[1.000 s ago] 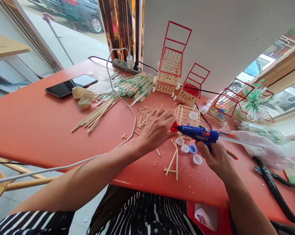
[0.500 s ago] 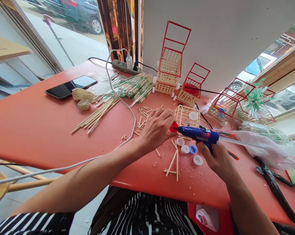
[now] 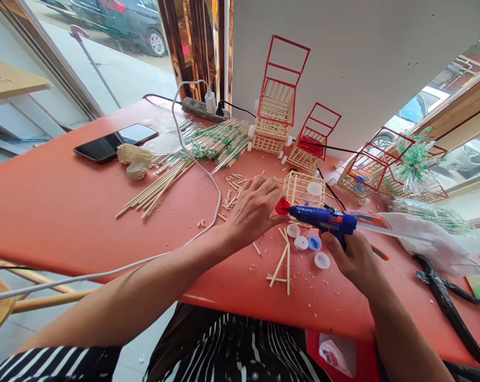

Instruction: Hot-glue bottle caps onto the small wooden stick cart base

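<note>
My right hand grips a blue glue gun whose red nozzle tip points left at the fingers of my left hand. The left hand's fingers are pinched together right at the nozzle; what they hold is hidden. Just behind the gun stands a small stick basket with a white cap on it. Below the gun lie white and blue bottle caps and a few glued sticks on the red table.
Finished stick carts with red frames stand at the back. A pile of sticks, a phone, a power strip with a white cable, black pliers and plastic bags lie around.
</note>
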Demonstrator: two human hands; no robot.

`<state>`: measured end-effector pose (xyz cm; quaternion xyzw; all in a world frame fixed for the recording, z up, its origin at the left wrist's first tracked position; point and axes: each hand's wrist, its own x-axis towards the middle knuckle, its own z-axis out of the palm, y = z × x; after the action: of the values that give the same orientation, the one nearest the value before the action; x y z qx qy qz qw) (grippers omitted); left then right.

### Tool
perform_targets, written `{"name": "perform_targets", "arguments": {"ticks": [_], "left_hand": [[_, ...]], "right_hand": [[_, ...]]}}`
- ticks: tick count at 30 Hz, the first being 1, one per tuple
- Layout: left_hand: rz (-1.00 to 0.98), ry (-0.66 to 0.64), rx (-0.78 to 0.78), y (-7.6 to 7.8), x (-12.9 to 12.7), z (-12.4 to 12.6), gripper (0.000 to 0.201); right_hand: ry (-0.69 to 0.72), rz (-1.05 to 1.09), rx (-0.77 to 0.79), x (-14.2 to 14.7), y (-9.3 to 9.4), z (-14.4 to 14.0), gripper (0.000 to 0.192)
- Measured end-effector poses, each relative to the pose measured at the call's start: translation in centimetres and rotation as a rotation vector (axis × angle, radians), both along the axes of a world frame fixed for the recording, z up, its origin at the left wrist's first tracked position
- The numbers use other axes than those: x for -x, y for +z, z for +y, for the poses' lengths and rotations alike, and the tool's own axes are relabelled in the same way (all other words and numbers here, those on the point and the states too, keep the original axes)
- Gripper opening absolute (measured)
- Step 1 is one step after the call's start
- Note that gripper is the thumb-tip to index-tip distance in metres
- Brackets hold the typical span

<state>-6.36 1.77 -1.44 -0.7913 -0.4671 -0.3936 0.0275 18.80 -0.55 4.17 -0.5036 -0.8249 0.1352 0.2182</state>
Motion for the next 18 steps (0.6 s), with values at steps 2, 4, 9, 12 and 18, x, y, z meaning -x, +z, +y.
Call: {"name": "perform_targets", "arguments": {"ticks": [2, 4, 9, 12, 18], "left_hand": [[0.002, -0.007, 0.000, 0.01, -0.07, -0.03, 0.030], [0.001, -0.008, -0.008, -0.01, -0.15, -0.07, 0.030], [0.002, -0.013, -0.034, -0.14, -0.29, -0.15, 0.029], [0.007, 0.002, -0.024, -0.13, -0.21, -0.15, 0.031], [-0.008, 0.016, 0.014, 0.03, -0.01, -0.11, 0.029]], "right_hand": [[0.002, -0.010, -0.011, 0.06, -0.03, -0.08, 0.064], [0.001, -0.021, -0.014, 0.11, -0.08, -0.10, 0.065], [-0.016, -0.030, -0.011, 0.08, -0.13, 0.04, 0.064], [-0.027, -0.041, -0.024, -0.10, -0.15, 0.17, 0.063], [-0.024, -0.062, -0.042, -0.20, -0.12, 0.08, 0.061]]}}
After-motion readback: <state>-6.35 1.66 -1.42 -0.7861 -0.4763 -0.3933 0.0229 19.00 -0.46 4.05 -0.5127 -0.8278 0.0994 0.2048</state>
